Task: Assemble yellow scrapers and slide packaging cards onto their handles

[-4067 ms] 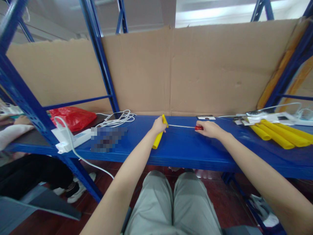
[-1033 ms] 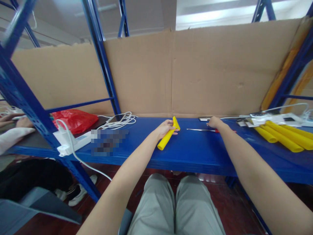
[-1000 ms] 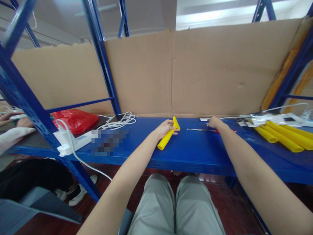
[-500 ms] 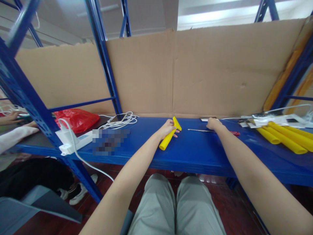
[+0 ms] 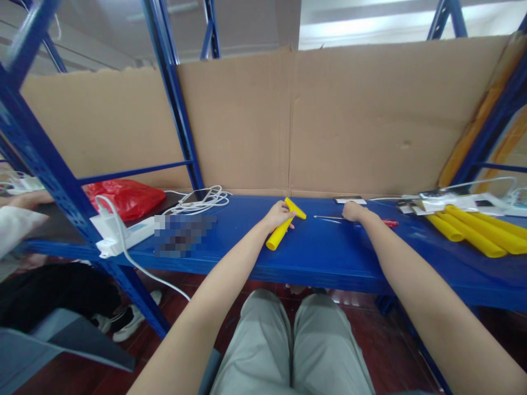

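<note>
My left hand [image 5: 280, 215] is closed round a yellow T-shaped piece [image 5: 279, 235], a tube with a short crosspiece at its far end. The tube slants toward me over the blue shelf top. My right hand [image 5: 353, 211] has its fingers curled down, over the shaft of a screwdriver [image 5: 327, 218]. Its red handle [image 5: 389, 223] shows to the right of my wrist. Whatever the right fingers hold, if anything, is hidden beneath them. Just behind that hand lies a small flat black-and-white item [image 5: 349, 201].
Several yellow tubes [image 5: 477, 233] lie at the right beside white flat parts [image 5: 447, 204]. At the left are a white power strip [image 5: 138, 233], coiled white cable [image 5: 201, 202] and a red plastic bag [image 5: 125, 200]. Cardboard [image 5: 239, 126] walls the back. A co-worker's arm [image 5: 24, 211] reaches in far left.
My right hand has drawn back slightly toward me and left, off the flat item, onto the screwdriver's shaft. The left hand still grips the yellow piece. The view has shifted slightly.
</note>
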{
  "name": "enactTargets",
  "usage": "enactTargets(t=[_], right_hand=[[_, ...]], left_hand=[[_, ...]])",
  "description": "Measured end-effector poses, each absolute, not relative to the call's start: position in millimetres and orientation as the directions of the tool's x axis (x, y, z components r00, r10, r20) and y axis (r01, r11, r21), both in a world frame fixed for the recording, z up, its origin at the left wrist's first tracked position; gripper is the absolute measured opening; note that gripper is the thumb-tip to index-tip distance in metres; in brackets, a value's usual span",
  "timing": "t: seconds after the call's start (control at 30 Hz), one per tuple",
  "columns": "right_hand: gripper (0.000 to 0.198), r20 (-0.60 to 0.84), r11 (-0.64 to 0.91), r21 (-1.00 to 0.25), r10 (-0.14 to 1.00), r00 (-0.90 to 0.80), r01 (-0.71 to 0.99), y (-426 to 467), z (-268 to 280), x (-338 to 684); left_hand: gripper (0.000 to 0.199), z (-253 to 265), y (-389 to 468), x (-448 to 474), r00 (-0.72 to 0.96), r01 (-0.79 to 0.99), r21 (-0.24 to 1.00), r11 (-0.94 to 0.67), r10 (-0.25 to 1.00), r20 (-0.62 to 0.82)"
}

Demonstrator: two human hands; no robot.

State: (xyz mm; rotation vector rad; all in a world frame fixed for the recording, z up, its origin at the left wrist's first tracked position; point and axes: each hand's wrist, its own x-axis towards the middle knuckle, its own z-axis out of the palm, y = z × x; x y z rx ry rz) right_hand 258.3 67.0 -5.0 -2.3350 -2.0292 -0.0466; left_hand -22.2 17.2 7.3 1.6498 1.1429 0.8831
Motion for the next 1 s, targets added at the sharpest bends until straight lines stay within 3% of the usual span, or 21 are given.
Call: enactTargets(t=[0.33,0.5,0.6,0.73,0.87,1.0], right_hand=[[0.027,0.068,-0.067,-0.066,0.995,0.071,0.996,70.8,-10.3,252.9],[0.016,0.19,0.08,-0.234,0.981,-0.036,0.969,67.7,-7.5,241.9],[0.017,0.365,0.272,-0.44,0.925,-0.106,0.856,69.5,-6.0,224.7],[0.011,0.53,0.458,-0.654,0.845,-0.068,0.602,68.0,-3.7,193.4],[0.012,0.541,0.54,-0.736,0.832,-0.126,0.408,56.8,-2.1,166.2],[0.017,0.5,0.537,-0.767,0.843,-0.197,0.352,46.9,-4.5,153.7]], left_hand=[[0.033,10.0,15.1,-18.1,0.269,0.338,0.937,-0.087,0.963,-0.007],[0.033,10.3,15.5,-18.8,0.297,0.304,0.948,-0.095,0.955,0.0],[0.032,9.6,17.4,-18.8,0.333,0.264,0.958,-0.109,0.943,0.015],[0.029,8.0,19.3,-16.2,0.365,0.209,0.971,-0.119,0.93,0.035],[0.024,6.9,18.2,-13.3,0.387,0.167,0.981,-0.103,0.922,0.031],[0.021,7.3,15.8,-13.4,0.411,0.152,0.986,-0.075,0.912,0.006]])
